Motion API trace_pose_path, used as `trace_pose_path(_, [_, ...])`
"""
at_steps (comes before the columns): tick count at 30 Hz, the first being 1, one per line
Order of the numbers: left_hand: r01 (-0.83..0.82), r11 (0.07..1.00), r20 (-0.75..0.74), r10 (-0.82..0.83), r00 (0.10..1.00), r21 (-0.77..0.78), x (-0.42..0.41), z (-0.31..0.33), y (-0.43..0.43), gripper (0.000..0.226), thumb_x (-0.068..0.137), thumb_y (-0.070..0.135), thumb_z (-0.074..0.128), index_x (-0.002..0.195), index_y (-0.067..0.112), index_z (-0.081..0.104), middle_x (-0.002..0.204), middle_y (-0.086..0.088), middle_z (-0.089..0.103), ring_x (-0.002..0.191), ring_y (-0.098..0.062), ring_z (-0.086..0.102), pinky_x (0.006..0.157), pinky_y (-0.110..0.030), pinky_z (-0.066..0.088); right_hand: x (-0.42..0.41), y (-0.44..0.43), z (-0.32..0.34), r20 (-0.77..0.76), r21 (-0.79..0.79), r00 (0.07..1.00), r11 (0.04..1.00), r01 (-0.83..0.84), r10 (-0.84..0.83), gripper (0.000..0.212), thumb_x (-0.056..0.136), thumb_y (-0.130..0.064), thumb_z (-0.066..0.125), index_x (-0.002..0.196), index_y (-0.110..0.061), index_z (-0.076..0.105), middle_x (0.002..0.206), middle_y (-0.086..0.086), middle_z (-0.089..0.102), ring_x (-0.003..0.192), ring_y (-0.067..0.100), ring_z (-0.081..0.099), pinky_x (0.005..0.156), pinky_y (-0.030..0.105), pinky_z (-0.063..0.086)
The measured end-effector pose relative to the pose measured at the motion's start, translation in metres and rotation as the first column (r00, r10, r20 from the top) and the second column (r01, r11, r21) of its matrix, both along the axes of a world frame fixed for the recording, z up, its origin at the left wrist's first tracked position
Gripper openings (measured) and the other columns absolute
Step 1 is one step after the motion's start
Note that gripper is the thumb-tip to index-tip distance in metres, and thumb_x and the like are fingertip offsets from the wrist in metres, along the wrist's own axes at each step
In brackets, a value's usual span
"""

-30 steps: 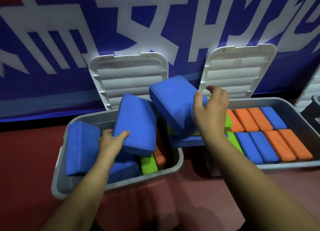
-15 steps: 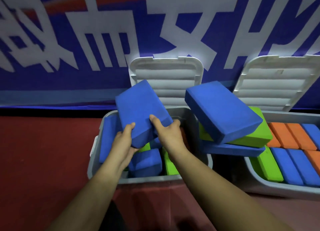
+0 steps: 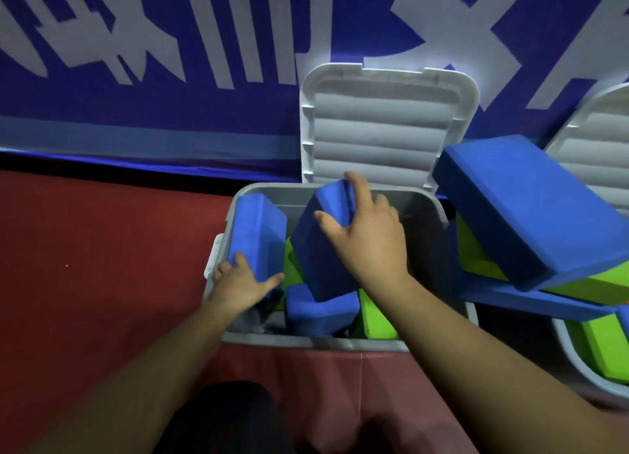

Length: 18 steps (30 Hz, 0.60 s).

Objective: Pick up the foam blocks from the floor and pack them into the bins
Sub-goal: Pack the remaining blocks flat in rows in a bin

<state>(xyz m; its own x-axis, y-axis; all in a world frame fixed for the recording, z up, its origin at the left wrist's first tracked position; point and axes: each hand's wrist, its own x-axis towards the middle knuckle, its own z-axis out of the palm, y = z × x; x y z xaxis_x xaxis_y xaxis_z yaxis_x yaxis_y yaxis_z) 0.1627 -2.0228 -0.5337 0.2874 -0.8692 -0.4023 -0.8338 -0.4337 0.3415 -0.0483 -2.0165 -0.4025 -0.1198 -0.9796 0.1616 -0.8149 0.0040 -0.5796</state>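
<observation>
A grey bin [image 3: 340, 341] stands open on the red floor, its white lid [image 3: 384, 123] leaning on the wall. Inside it, a blue foam block [image 3: 320, 252] leans tilted, and my right hand [image 3: 367, 242] grips its upper end, thumb on the near face and fingers over the top. A second blue block [image 3: 258, 229] stands on edge against the bin's left wall; my left hand [image 3: 241, 283] holds its lower end. Another blue block [image 3: 320, 310] and green blocks [image 3: 374, 317] lie lower in the bin.
Between the two bins, a large blue block [image 3: 531, 208] rests tilted on a green block [image 3: 476, 252] and a flat blue one [image 3: 531, 304]. A second grey bin [image 3: 578, 361] with green blocks sits at the right edge. A blue banner wall runs behind.
The block that both hands held up has gone down into the bin, now under my right hand alone. My left hand moved left to the block at the bin's left wall. The view shifted left.
</observation>
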Motion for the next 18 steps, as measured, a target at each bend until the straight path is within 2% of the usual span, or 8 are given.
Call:
trace_pose_path(2, [0.002, 0.999, 0.074, 0.001, 0.997, -0.045, 0.002, -0.012, -0.006, 0.108, 0.075, 0.063, 0.071, 0.149, 0.006, 0.016, 0.143, -0.024, 0.025, 0.134, -0.042, 0.026, 0.111, -0.044, 0.027, 0.006, -0.004, -0.005, -0.096, 0.011, 0.995, 1.0, 0.012, -0.011, 0.067, 0.089, -0.06, 0.054, 0.149, -0.036, 0.033, 0.118, 0.014, 0.054, 0.11, 0.04, 0.05, 0.091, 0.046, 0.043])
trace_pose_path(4, [0.054, 0.994, 0.211, -0.034, 0.977, -0.093, 0.003, -0.025, -0.006, 0.107, 0.076, 0.055, 0.074, 0.148, -0.002, 0.02, 0.14, -0.023, 0.028, 0.13, -0.039, 0.029, 0.112, -0.04, 0.025, 0.014, -0.012, -0.006, -0.144, 0.022, 0.989, 0.999, 0.025, -0.021, 0.063, 0.09, -0.06, 0.052, 0.148, -0.038, 0.035, 0.119, 0.014, 0.053, 0.11, 0.039, 0.05, 0.091, 0.046, 0.042])
trace_pose_path(7, [0.12, 0.981, 0.321, -0.066, 0.945, -0.152, 0.003, -0.04, 0.001, 0.103, 0.078, 0.05, 0.073, 0.15, -0.002, 0.02, 0.135, -0.024, 0.029, 0.126, -0.037, 0.031, 0.111, -0.04, 0.026, 0.019, -0.024, -0.006, -0.179, 0.036, 0.984, 0.999, 0.025, -0.018, 0.061, 0.09, -0.059, 0.052, 0.144, -0.038, 0.038, 0.118, 0.014, 0.053, 0.111, 0.04, 0.05, 0.089, 0.046, 0.043])
trace_pose_path(11, [0.153, 0.975, 0.335, -0.091, 0.938, -0.164, 0.0, -0.047, 0.004, 0.104, 0.082, 0.054, 0.067, 0.154, 0.006, 0.01, 0.134, -0.025, 0.03, 0.124, -0.038, 0.031, 0.109, -0.042, 0.027, 0.018, -0.023, -0.004, -0.186, 0.063, 0.982, 0.997, 0.031, -0.019, 0.06, 0.089, -0.059, 0.053, 0.143, -0.038, 0.039, 0.115, 0.014, 0.053, 0.11, 0.04, 0.05, 0.09, 0.047, 0.044])
trace_pose_path(14, [0.195, 0.969, 0.309, -0.14, 0.941, -0.153, -0.003, -0.04, 0.005, 0.105, 0.083, 0.053, 0.065, 0.156, 0.014, 0.0, 0.128, -0.022, 0.036, 0.118, -0.037, 0.04, 0.103, -0.041, 0.034, 0.012, -0.01, -0.001, -0.2, 0.076, 0.98, 0.996, 0.038, -0.022, 0.059, 0.088, -0.059, 0.055, 0.141, -0.038, 0.04, 0.113, 0.016, 0.053, 0.108, 0.041, 0.05, 0.089, 0.047, 0.044])
trace_pose_path(16, [0.16, 0.966, 0.199, -0.12, 0.973, -0.203, -0.003, -0.027, 0.005, 0.101, 0.082, 0.049, 0.067, 0.157, 0.02, 0.005, 0.129, -0.021, 0.034, 0.115, -0.039, 0.046, 0.095, -0.042, 0.042, 0.007, -0.002, 0.0, -0.214, 0.096, 0.977, 0.994, 0.047, -0.025, 0.058, 0.088, -0.058, 0.055, 0.14, -0.038, 0.04, 0.114, 0.016, 0.052, 0.109, 0.041, 0.049, 0.089, 0.047, 0.044])
trace_pose_path(18, [0.12, 0.933, 0.175, -0.062, 0.983, -0.34, -0.001, -0.006, 0.002, 0.092, 0.077, 0.048, 0.068, 0.152, 0.021, 0.023, 0.13, -0.02, 0.037, 0.111, -0.041, 0.05, 0.087, -0.045, 0.047, 0.002, 0.002, 0.002, -0.212, 0.125, 0.977, 0.99, 0.062, -0.034, 0.057, 0.089, -0.056, 0.054, 0.14, -0.037, 0.04, 0.116, 0.017, 0.052, 0.11, 0.041, 0.048, 0.089, 0.047, 0.043])
